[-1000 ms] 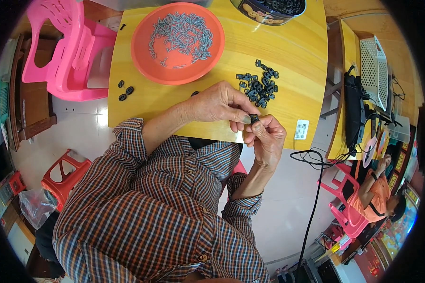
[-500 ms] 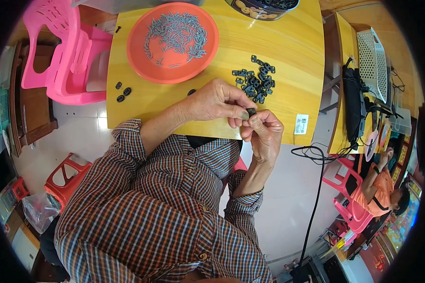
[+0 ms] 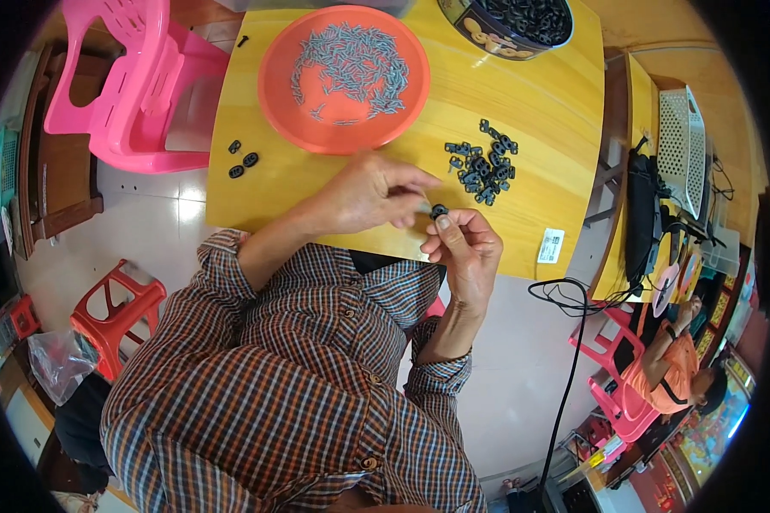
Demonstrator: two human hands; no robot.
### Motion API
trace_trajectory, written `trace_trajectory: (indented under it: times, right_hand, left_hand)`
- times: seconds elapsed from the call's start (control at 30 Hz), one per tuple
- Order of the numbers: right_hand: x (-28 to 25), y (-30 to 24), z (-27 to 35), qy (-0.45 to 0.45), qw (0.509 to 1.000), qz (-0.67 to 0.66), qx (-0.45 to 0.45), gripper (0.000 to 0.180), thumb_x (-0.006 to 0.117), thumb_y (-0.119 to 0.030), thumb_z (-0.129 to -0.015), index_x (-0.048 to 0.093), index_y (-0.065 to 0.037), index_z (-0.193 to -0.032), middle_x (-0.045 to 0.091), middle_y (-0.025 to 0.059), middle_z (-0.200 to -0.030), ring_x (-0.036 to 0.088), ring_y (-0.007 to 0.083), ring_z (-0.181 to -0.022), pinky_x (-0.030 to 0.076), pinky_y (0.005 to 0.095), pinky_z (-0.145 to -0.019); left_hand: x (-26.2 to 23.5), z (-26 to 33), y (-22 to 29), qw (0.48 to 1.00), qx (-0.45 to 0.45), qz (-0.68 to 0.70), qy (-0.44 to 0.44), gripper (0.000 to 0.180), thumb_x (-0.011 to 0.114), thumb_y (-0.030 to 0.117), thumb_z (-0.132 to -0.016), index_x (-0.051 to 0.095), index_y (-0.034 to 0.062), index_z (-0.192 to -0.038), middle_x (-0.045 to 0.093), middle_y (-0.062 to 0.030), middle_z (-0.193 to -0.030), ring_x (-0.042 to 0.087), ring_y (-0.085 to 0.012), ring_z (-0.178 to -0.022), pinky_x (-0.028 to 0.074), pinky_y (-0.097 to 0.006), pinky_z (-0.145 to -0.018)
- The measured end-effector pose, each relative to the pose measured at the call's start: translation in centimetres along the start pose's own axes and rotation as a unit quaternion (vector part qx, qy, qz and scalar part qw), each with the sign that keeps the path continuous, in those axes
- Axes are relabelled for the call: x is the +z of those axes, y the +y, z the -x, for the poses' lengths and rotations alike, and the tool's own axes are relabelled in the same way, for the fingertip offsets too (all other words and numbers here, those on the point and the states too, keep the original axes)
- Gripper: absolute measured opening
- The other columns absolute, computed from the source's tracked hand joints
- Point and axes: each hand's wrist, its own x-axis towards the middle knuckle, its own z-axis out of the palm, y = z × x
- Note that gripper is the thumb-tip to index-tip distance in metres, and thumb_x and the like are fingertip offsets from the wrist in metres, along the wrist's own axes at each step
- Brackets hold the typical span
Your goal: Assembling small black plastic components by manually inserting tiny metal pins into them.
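Note:
Between the thumb and fingers of my right hand [image 3: 466,244] is a small black oval plastic part [image 3: 439,210], held over the table's near edge. My left hand [image 3: 372,195] is just left of it, its fingers blurred by motion. Its index finger stretches out apart from the thumb, and I see nothing held there. A pile of similar black plastic parts [image 3: 486,171] lies on the table beyond my right hand. Beyond my left hand stands a round orange-red basin [image 3: 278,103] with many small grey metal screws [image 3: 351,64] in it.
Several loose black parts [image 3: 249,159] lie at the table's left. A dark tin [image 3: 509,47] full of black pieces stands at the far right of the yellow table [image 3: 402,171]. A white label [image 3: 551,245] marks its near right corner. A pink chair [image 3: 137,85] is at the left; another person [image 3: 667,376] sits at the right.
My left hand has come away from the black part and moved left, its index finger now stretched out. My right hand keeps the part. The view has shifted, so the table appears farther right.

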Motion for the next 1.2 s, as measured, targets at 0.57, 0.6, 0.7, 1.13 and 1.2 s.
trace_trajectory:
  times: [0.57,0.6,0.7,1.13,1.2]
  right_hand:
    - [4.2,1.7,-0.7,0.040,0.946,0.307,-0.096,0.014,0.066,-0.007,-0.083,0.059,0.003,-0.078,0.057,0.0023,-0.058,0.050,0.0052,-0.049,0.040,0.0214,-0.045]
    - [4.3,1.9,-0.7,0.048,0.945,0.309,-0.099,0.014,0.066,-0.007,-0.083,0.059,0.003,-0.078,0.057,0.0023,-0.058,0.050,0.0052,-0.049,0.040,0.0214,-0.045]
    - [4.4,1.7,-0.6,0.049,0.943,0.312,-0.101,0.014,0.066,-0.007,-0.083,0.059,0.003,-0.078,0.058,0.0021,-0.057,0.049,0.0047,-0.049,0.040,0.0209,-0.045]
    - [2.1,0.0,-3.4,0.296,0.793,0.450,-0.286,0.008,0.065,-0.005,-0.083,0.064,0.002,-0.086,0.061,0.0082,-0.072,0.055,0.0117,-0.058,0.045,0.0257,-0.052]
    - [1.6,-0.1,-4.0,0.307,0.779,0.459,-0.297,0.008,0.066,-0.004,-0.082,0.064,0.002,-0.086,0.060,0.0092,-0.073,0.055,0.0128,-0.057,0.045,0.0259,-0.052]
  left_hand:
    - [-3.1,2.2,0.8,0.939,0.161,-0.285,0.107,0.012,0.063,-0.001,-0.079,0.064,-0.0014,-0.091,0.061,-0.0113,-0.073,0.061,-0.0217,-0.063,0.047,-0.032,-0.057]
    - [-2.9,2.1,0.7,0.939,0.166,-0.281,0.106,0.012,0.064,0.000,-0.079,0.064,-0.0014,-0.090,0.060,-0.0116,-0.073,0.061,-0.0223,-0.063,0.047,-0.032,-0.057]
    - [-2.4,1.9,0.5,0.951,0.157,-0.245,0.109,0.012,0.065,-0.001,-0.078,0.064,-0.0013,-0.090,0.059,-0.0116,-0.071,0.059,-0.0219,-0.061,0.046,-0.032,-0.056]
    - [-2.2,1.6,-0.5,0.956,0.197,-0.176,0.125,0.013,0.065,-0.002,-0.077,0.064,-0.0009,-0.090,0.059,-0.0099,-0.071,0.058,-0.0202,-0.060,0.045,-0.032,-0.055]
    - [-2.4,1.6,-0.5,0.961,0.183,-0.168,0.122,0.013,0.065,-0.002,-0.077,0.064,-0.0010,-0.089,0.059,-0.0102,-0.071,0.058,-0.0204,-0.060,0.046,-0.032,-0.055]
